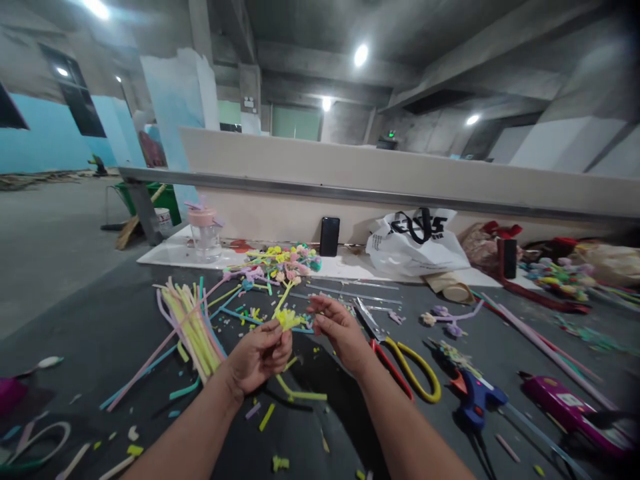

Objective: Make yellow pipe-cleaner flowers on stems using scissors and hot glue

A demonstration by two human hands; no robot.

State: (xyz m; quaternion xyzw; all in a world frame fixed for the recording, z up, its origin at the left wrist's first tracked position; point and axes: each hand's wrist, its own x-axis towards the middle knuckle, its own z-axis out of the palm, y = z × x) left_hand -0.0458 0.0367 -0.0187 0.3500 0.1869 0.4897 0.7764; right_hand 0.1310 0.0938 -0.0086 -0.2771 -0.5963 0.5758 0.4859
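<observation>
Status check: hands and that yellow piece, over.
Left hand pinching yellow pipe-cleaner piece. Right hand fingers closed beside it, nothing visible held. Scissors lying just right.

White plastic bag: bold black lettering, unreadable

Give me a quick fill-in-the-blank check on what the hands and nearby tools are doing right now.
1. The left hand pinches a fuzzy pipe-cleaner piece coloured ____.
2. The scissors beside the right hand have one red handle and one ____ handle.
3. The blue glue gun lies on the person's ____ side.

Missing words: yellow; yellow; right
</observation>
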